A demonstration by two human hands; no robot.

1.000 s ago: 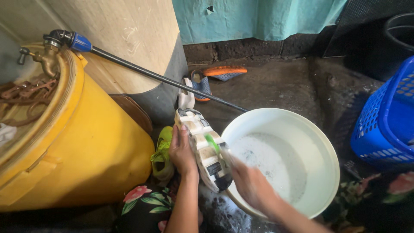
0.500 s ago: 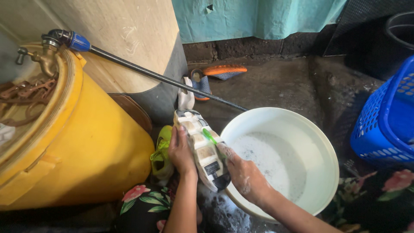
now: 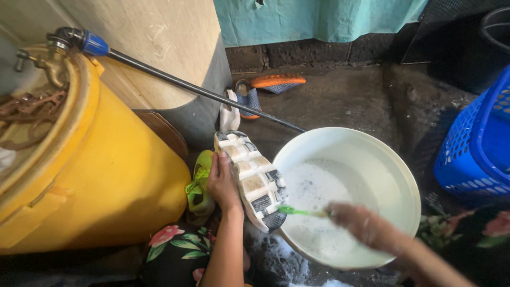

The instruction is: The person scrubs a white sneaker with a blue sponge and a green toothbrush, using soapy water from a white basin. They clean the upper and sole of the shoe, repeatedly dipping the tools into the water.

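Wet, dark concrete floor fills the frame, foam spilled on it at the bottom centre beside a flowered garment [image 3: 170, 250]. Nearest, the left hand [image 3: 223, 183] wraps its fingers round the side of a shoe [image 3: 252, 178], holding it sole-up and tilted at the white basin's left rim. The right hand [image 3: 361, 226], blurred, is closed round the handle of a green brush [image 3: 300, 211] whose head meets the heel end of the sole. The tread looks wet, with dirt in the grooves, so scrubbing seems under way and rinsing left to do; how clean the upper is cannot be told. A green shoe [image 3: 199, 183] lies on the floor just behind the left hand, apparently unwashed.

The white basin [image 3: 393, 165] at centre right holds soapy water. A yellow barrel [image 3: 101, 186] crowds the left side, with a brass tap [image 3: 50, 66] above it at upper left. A dark rod [image 3: 202, 93] with a blue fitting slants across to the basin's far rim. A blue basket [image 3: 478, 149] stands at the right edge, and orange-and-blue sandals [image 3: 265, 87] lie farther back below a teal curtain [image 3: 319, 18].
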